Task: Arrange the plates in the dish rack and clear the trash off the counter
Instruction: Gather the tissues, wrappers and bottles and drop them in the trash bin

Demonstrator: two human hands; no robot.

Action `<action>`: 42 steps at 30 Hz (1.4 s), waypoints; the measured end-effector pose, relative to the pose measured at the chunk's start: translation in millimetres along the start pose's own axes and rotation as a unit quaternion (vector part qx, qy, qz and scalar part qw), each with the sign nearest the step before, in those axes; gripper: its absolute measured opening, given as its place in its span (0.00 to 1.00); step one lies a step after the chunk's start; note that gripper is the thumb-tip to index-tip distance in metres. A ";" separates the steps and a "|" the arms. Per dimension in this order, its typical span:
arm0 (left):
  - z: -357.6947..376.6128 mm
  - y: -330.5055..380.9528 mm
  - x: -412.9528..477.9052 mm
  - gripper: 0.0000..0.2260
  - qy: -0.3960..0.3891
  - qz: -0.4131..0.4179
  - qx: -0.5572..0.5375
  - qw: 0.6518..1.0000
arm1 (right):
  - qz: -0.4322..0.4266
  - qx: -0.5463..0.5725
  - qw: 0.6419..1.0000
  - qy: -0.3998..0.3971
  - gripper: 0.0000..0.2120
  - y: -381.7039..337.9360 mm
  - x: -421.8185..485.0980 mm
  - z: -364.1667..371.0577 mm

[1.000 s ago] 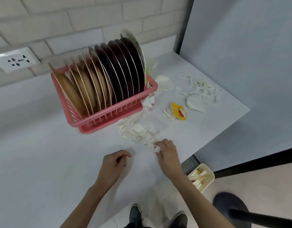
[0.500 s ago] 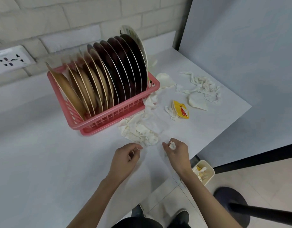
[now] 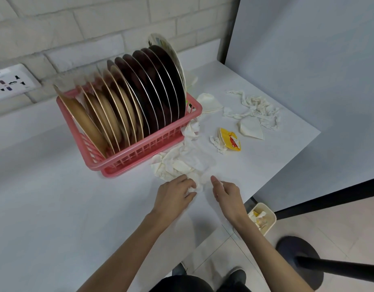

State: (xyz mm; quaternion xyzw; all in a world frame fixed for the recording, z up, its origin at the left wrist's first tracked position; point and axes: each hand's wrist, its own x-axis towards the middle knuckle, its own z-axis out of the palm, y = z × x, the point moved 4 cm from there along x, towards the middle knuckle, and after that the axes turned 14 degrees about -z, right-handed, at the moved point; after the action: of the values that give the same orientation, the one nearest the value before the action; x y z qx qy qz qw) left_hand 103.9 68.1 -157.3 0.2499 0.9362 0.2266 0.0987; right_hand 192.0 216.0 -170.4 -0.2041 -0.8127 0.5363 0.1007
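Note:
A pink dish rack [image 3: 139, 152] on the white counter holds several upright plates, tan ones [image 3: 93, 121] at the left and dark ones [image 3: 158, 89] at the right. A pile of crumpled white tissue [image 3: 181, 163] lies just in front of the rack. My left hand [image 3: 173, 194] pinches the near edge of that pile. My right hand [image 3: 226, 192] sits beside it with a small white scrap in its closed fingers. A yellow wrapper [image 3: 230, 139] and more torn tissue [image 3: 255, 108] lie further right.
A small cream bin [image 3: 268, 216] with trash in it stands on the floor below the counter's right edge. A wall socket [image 3: 11, 83] is at the far left. A dark stool base [image 3: 297, 258] is on the floor at the lower right.
Both hands have moved forward toward the tissue pile. My right hand picked up a small scrap, and my left hand now grips the pile's near edge.

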 end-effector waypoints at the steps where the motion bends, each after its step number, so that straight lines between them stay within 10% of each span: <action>1: -0.8 -3.1 -4.9 0.08 0.003 0.004 -0.024 1.000 | 0.006 0.005 1.000 -0.001 0.31 1.1 -0.4 0.6; 14: -56.3 -54.6 -52.5 0.06 0.078 -0.156 -0.333 0.927 | -0.049 -0.099 0.992 -0.066 0.09 9.0 1.0 20.4; 23: -57.7 -37.2 -46.4 0.13 0.041 -0.233 -0.512 0.826 | -0.043 -0.017 0.998 -0.053 0.23 1.5 -11.1 17.9; 42: 58.9 160.3 -58.1 0.08 -0.180 -0.113 -0.416 0.884 | -0.033 0.047 0.997 0.060 0.27 45.2 -88.0 -140.8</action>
State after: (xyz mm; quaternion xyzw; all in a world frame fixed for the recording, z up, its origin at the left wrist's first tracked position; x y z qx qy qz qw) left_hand 239.0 184.2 -129.0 0.1145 0.7437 0.5338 0.3858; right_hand 334.9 309.7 -149.9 -0.2041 -0.7853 0.5572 0.1767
